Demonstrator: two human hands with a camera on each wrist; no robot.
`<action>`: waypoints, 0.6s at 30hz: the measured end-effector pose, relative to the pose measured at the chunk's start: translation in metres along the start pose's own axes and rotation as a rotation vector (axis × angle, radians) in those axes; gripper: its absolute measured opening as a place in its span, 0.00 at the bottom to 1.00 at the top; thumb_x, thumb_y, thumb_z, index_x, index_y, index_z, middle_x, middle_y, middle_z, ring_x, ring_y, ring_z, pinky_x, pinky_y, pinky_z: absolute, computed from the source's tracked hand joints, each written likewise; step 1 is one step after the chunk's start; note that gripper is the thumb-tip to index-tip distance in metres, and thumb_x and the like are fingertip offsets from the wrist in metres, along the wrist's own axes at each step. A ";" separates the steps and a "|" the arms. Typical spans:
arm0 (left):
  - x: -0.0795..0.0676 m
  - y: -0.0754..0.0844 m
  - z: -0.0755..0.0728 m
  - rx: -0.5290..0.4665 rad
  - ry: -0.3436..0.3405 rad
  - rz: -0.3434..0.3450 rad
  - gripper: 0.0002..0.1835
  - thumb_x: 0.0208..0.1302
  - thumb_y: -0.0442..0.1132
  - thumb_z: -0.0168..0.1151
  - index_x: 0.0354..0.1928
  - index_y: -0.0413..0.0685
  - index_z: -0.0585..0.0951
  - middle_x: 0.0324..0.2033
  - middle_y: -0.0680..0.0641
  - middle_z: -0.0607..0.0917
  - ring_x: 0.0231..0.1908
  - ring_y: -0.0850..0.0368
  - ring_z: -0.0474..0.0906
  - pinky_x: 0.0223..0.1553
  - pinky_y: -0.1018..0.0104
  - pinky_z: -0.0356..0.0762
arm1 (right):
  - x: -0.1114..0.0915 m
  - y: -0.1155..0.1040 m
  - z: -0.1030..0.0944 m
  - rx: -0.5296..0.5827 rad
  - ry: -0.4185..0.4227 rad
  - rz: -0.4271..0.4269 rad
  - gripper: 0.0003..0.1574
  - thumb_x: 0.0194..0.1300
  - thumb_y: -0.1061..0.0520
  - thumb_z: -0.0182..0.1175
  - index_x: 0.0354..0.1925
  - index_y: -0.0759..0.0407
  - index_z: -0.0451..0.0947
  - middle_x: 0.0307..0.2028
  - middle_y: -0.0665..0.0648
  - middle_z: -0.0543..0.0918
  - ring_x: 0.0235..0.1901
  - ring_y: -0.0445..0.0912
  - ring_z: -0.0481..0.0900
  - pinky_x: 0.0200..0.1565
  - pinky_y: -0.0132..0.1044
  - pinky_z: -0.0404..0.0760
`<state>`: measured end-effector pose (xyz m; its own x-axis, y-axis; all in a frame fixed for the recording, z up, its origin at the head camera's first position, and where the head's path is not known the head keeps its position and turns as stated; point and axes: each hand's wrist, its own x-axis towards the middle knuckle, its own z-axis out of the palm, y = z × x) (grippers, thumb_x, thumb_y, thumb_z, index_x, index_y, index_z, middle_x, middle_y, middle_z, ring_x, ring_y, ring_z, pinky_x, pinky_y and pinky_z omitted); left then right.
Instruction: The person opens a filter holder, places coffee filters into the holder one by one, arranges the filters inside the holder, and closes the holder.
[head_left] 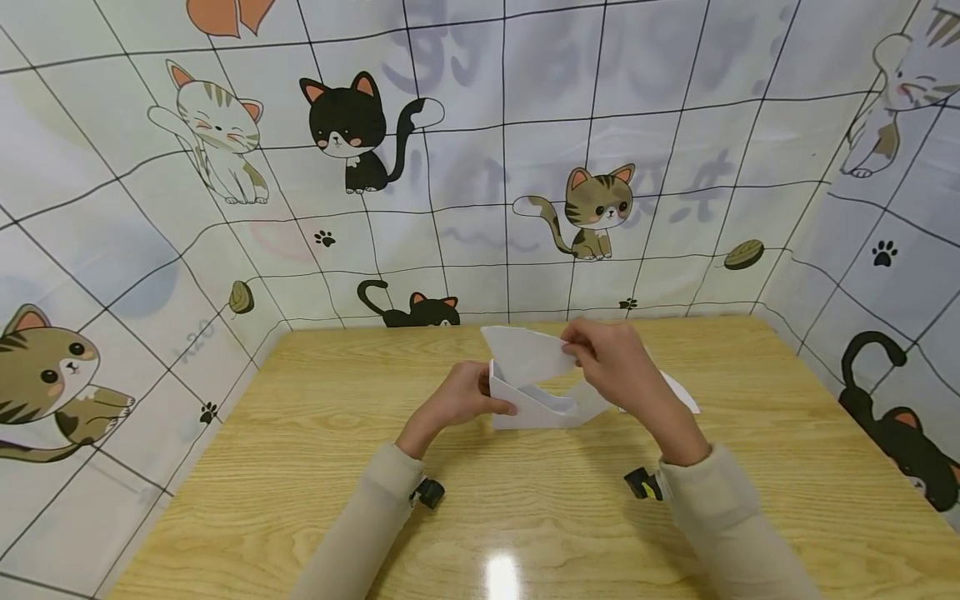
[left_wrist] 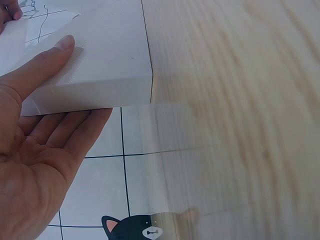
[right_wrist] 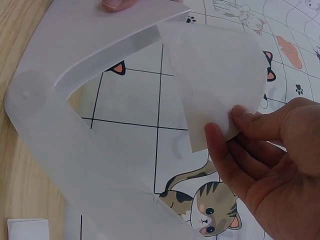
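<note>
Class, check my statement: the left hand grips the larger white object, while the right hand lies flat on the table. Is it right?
Not quite: the right hand pinches a thin white piece, as the right wrist view shows. The rest stands.

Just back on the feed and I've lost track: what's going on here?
Over a wooden table, a person's left hand grips one end of a white, hollow-looking piece. The right hand pinches a thin white sheet by its edge, raised at the piece's open side. Whether sheet and piece are joined, I can't tell.
</note>
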<state>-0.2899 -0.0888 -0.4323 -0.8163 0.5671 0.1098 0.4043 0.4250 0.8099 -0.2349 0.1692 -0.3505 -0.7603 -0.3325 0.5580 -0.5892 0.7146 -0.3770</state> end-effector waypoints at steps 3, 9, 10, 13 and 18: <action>0.000 -0.001 0.000 -0.005 -0.001 0.002 0.20 0.55 0.36 0.81 0.50 0.43 0.86 0.45 0.44 0.91 0.41 0.59 0.89 0.42 0.67 0.85 | 0.000 0.000 0.003 0.011 -0.025 0.010 0.03 0.71 0.62 0.65 0.38 0.61 0.84 0.25 0.54 0.86 0.22 0.39 0.76 0.27 0.32 0.74; 0.000 -0.001 0.000 -0.027 -0.006 0.004 0.22 0.55 0.35 0.80 0.52 0.44 0.85 0.47 0.44 0.91 0.43 0.57 0.89 0.43 0.66 0.86 | -0.001 0.002 0.005 0.035 -0.063 0.022 0.02 0.72 0.63 0.64 0.39 0.60 0.83 0.26 0.55 0.86 0.23 0.38 0.77 0.27 0.32 0.75; 0.000 -0.001 0.000 -0.028 -0.008 0.004 0.22 0.55 0.35 0.80 0.52 0.45 0.85 0.47 0.44 0.91 0.43 0.57 0.89 0.43 0.66 0.86 | -0.001 0.002 0.005 0.034 -0.067 0.021 0.02 0.72 0.64 0.64 0.39 0.60 0.83 0.26 0.54 0.86 0.23 0.38 0.77 0.27 0.32 0.75; 0.000 -0.001 0.000 -0.025 -0.009 0.003 0.22 0.55 0.35 0.80 0.53 0.45 0.85 0.47 0.44 0.91 0.43 0.57 0.89 0.43 0.66 0.86 | -0.001 0.002 0.005 0.040 -0.076 0.020 0.03 0.71 0.65 0.64 0.38 0.59 0.82 0.26 0.54 0.86 0.24 0.39 0.78 0.27 0.31 0.76; 0.001 0.000 0.000 -0.027 -0.009 0.004 0.23 0.55 0.35 0.81 0.53 0.45 0.85 0.47 0.44 0.91 0.43 0.57 0.89 0.43 0.66 0.86 | 0.000 0.005 0.007 0.055 -0.091 0.020 0.03 0.70 0.65 0.64 0.38 0.59 0.82 0.27 0.55 0.87 0.24 0.40 0.80 0.28 0.31 0.77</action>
<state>-0.2906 -0.0888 -0.4325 -0.8107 0.5754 0.1084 0.3967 0.4036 0.8244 -0.2394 0.1689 -0.3577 -0.7922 -0.3746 0.4817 -0.5859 0.6875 -0.4290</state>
